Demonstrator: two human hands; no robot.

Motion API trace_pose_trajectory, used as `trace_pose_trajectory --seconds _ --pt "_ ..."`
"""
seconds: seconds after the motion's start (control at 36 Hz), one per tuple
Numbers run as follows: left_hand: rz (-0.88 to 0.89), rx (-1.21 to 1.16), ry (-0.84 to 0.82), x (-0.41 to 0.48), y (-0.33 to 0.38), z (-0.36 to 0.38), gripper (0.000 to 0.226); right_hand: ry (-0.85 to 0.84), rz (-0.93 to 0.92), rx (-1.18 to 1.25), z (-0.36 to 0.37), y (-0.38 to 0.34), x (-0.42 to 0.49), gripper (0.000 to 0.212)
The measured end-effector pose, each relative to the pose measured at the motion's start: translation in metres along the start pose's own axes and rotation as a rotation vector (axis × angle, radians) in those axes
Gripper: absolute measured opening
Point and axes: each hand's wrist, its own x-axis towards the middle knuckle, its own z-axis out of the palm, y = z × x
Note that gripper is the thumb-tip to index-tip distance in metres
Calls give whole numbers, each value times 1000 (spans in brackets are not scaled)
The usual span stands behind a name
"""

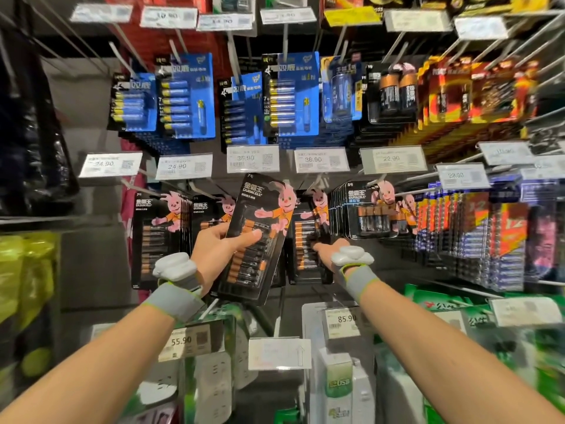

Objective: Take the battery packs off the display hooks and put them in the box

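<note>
The left hand (214, 249) grips a battery pack (260, 221) at its lower left side. The thumb curls over the front across the batteries and the fingers are behind the card. The pack is off the display and held in front of the lower row of hooks, tilted so that its top leans to the right.

It is a glossy black card with white Duracell lettering at the top left and a small "7" in the corner. A pink rabbit in an orange shirt is printed at the top right. Below these, a column of copper-and-black batteries lies crosswise under a clear blister.

The right hand (328, 252) reaches to the hanging packs (307, 237) of the same design, just right of the held one. Its thumb lies on the front of the foremost pack. Its fingers are hidden, so I cannot tell whether it has hold of the pack or only touches it.

More black rabbit packs (159, 234) hang to the left, partly behind the left hand. Blue packs (186, 96) fill the row above. White price tags (253, 159) sit between the 2 rows, 2 of them reading 36.90. Each wrist wears a grey band with a white device (174, 266) on it.
</note>
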Motion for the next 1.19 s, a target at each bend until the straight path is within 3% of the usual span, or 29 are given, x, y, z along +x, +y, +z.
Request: trace_pose_trajectory --seconds 0.22,0.39,0.5,0.58,0.69,0.81,1.0,1.19 --pt "-23 -19 12 -7 1 3 13 -45 -37 167 -2 2 -14 76" --pt "-45 -41 24 -12 -1 7 15 -30 -142 467 -1 4 -25 47" --pt "-42 -58 43 -17 -1 11 13 -82 -199 649 -3 1 -43 7" --pt "-39 -69 62 -21 -2 13 12 -203 -230 777 -8 -5 -65 7" --pt "-58 -95 73 -26 -2 16 13 -245 -254 799 -6 -10 -79 21" --pt "-86 -118 83 -31 0 15 15 -276 -291 785 -3 -7 -86 15" --pt "-100 -123 52 -41 0 15 26 -254 -393 619 6 -2 -90 29" --pt "-76 -107 30 -49 4 16 23 -280 -395 610 3 0 -99 26"
